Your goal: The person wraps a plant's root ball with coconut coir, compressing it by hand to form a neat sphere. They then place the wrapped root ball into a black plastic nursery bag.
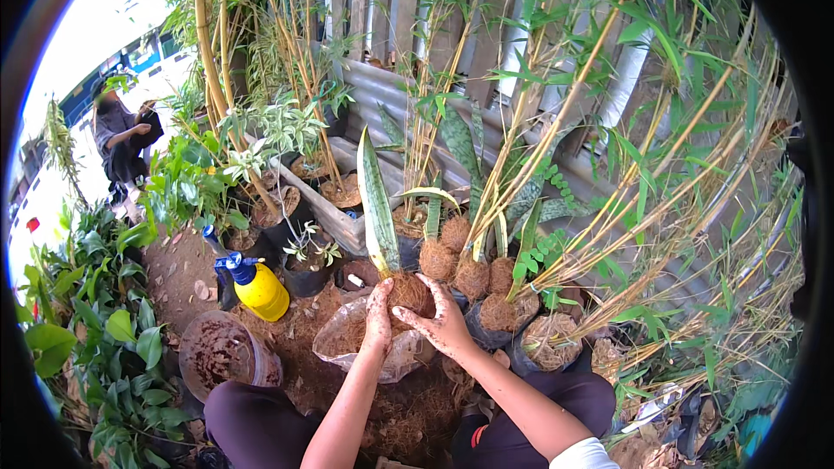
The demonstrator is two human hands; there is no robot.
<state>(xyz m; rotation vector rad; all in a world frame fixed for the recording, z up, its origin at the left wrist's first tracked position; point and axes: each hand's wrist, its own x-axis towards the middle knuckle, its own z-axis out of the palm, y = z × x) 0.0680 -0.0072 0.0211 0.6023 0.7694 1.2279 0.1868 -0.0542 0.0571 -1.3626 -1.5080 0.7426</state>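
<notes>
Between my two palms sits a ball of brown coir fibre [410, 294], with a tall snake plant leaf [378, 208] standing up from it. My left hand [378, 319] cups the ball's left side. On the right side my right hand [438, 318] presses it, thumb and fingers spread around the curve. Both hands are speckled with soil. Directly below is a clear plastic bag [335, 339] with its mouth open and brown fibre inside. Several finished-looking coir balls [438, 259] with snake plant leaves stand just beyond, to the right.
A yellow spray bottle [264, 293] with a blue head stands left, behind a soil-smeared plastic tub [218, 355]. Potted bamboo stems [586, 78] lean across the right side. A corrugated metal sheet [391, 94] backs the pots. At far left another person [120, 130] sits.
</notes>
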